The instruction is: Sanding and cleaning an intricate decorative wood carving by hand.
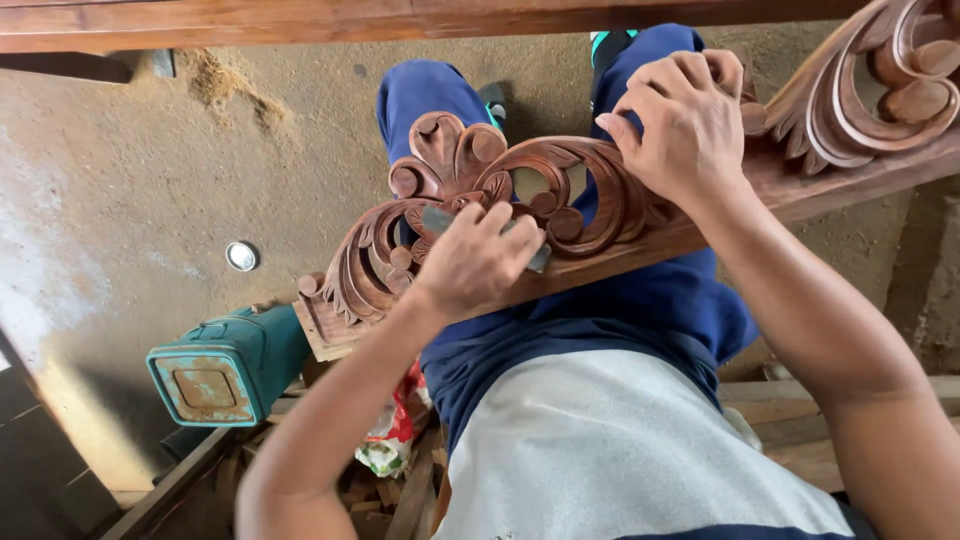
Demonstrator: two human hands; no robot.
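A long reddish-brown carved wooden panel point(600, 215) with scrolls and leaf shapes lies across my lap, over my blue trousers. My left hand point(478, 258) presses a small grey piece of sandpaper point(437, 219) against the carving near its middle scroll. My right hand point(685, 118) grips the top of the carving further right, fingers curled over a scroll, steadying it. The panel's right end point(880, 90) rises toward the upper right corner.
A teal power tool point(232, 362) lies on the floor at lower left. A small round metal lid point(241, 256) sits on the dusty concrete, with sawdust point(225, 85) near a wooden beam point(400, 20) overhead. Wood planks point(810, 430) and scraps lie beside me.
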